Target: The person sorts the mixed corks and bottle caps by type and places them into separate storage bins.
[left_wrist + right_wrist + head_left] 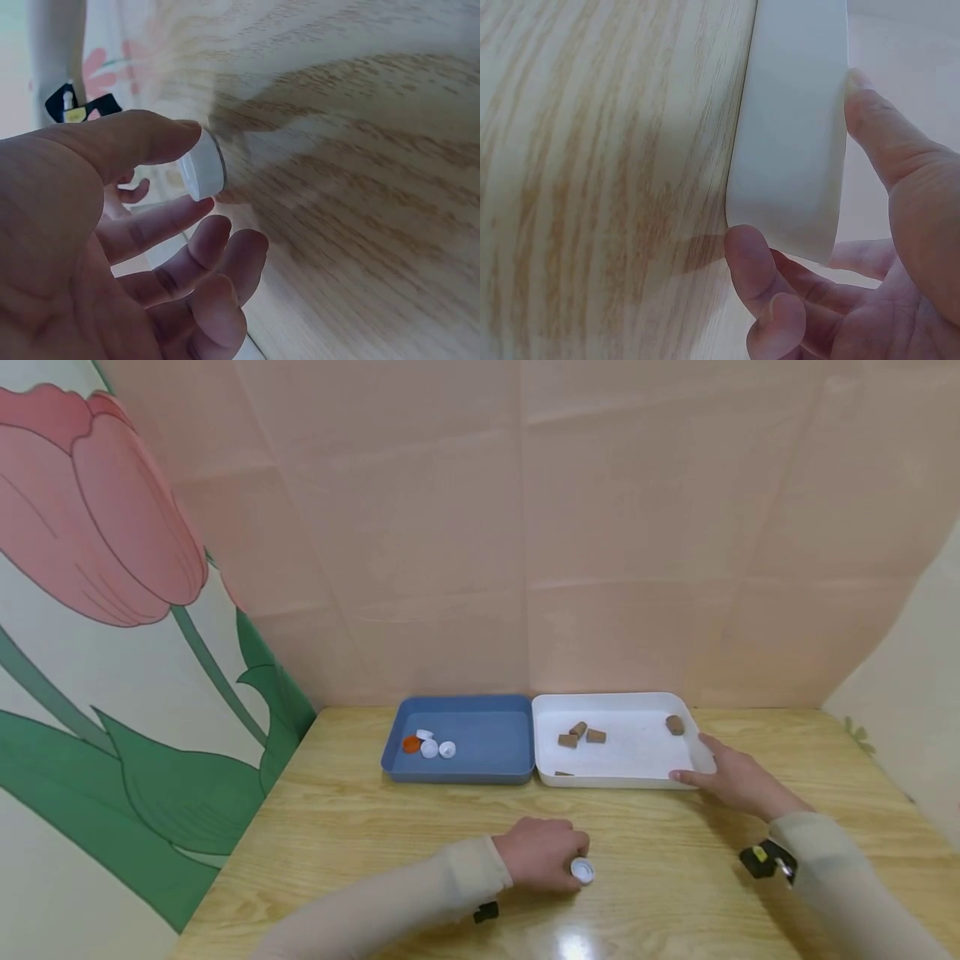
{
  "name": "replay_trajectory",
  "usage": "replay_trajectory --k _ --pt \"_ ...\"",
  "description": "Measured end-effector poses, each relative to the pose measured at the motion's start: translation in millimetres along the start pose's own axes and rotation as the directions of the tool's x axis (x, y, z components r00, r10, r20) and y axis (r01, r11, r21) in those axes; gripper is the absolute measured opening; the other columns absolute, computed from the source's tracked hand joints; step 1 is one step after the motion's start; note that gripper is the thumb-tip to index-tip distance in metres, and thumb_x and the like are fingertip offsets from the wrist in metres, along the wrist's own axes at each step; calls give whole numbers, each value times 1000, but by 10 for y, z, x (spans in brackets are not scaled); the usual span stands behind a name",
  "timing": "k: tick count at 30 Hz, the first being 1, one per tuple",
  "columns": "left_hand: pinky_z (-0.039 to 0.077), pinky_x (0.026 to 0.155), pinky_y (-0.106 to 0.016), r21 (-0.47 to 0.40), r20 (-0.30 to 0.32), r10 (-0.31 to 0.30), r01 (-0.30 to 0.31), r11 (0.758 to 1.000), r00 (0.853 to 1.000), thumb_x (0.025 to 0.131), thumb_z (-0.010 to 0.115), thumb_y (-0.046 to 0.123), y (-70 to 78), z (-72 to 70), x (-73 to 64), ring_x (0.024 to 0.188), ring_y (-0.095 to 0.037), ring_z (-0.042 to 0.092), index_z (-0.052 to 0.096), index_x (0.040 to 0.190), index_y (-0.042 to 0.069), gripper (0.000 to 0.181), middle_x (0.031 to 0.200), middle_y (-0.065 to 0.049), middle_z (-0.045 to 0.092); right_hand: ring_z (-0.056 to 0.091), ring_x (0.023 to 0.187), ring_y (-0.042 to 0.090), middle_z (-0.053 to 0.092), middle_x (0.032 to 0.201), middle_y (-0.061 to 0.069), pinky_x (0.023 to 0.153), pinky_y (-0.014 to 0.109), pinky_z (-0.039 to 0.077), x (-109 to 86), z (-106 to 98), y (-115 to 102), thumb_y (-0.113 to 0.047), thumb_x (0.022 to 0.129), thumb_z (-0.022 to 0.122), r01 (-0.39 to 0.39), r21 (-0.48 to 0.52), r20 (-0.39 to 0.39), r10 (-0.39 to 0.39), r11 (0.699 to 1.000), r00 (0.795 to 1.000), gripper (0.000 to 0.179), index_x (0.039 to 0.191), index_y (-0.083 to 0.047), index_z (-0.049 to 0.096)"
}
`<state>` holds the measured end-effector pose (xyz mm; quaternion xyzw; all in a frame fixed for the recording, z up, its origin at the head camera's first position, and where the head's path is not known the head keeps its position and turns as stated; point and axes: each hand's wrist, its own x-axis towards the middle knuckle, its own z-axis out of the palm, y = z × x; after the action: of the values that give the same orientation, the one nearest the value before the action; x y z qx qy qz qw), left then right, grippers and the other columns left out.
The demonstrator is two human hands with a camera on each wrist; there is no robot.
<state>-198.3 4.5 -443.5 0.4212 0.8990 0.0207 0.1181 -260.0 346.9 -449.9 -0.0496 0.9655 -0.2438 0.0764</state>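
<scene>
Pinching a plain white cap (582, 870) in the left hand (542, 853), right hand (738, 779) gripping the unlabelled white tray (622, 777) corner

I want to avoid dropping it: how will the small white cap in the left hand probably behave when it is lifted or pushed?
The white cap looks small and thin-walled, so probably very light and stiff. Its round rim suggests it could roll if set on edge on the wooden table. The left hand pinches it only between thumb and fingertips, and the smooth plastic may slip.
</scene>
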Motion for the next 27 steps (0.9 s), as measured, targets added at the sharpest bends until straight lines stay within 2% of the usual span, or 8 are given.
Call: replay_trajectory --k 3,9,21,27 --pt "38 52 -22 -10 -10 10 -10 1000 1000 86 76 37 1 21 23 69 1 46 64 97 28 19 83 14 53 29 128 67 23 144 50 100 74 28 -7 -9 -1 -64 89 63 -6 2 7 6 1000 1000 116 151 17 10" --pt "39 52 -21 -30 12 43 -43 999 999 89 75 35 12 29 56 69 2 47 64 96 28 15 83 14 54 28 129 67 23 144 49 101 74 28 -1 -2 11 -65 88 64 -8 5 9 8 1000 1000 116 151 18 10" --pt "39 52 -19 15 -6 38 -38 999 999 87 77 34 39 24 50 69 2 48 67 97 26 16 85 14 57 26 130 67 21 146 49 101 75 26 18 12 31 -67 87 63 -17 16 15 17 1000 1000 119 151 17 9" --pt "39 51 -19 -25 -21 57 -57 998 998 88 76 26 37 24 43 66 2 48 67 98 24 14 79 15 56 26 130 67 20 146 49 102 75 26 28 18 46 -70 85 62 -26 11 18 26 1000 999 121 152 16 8"
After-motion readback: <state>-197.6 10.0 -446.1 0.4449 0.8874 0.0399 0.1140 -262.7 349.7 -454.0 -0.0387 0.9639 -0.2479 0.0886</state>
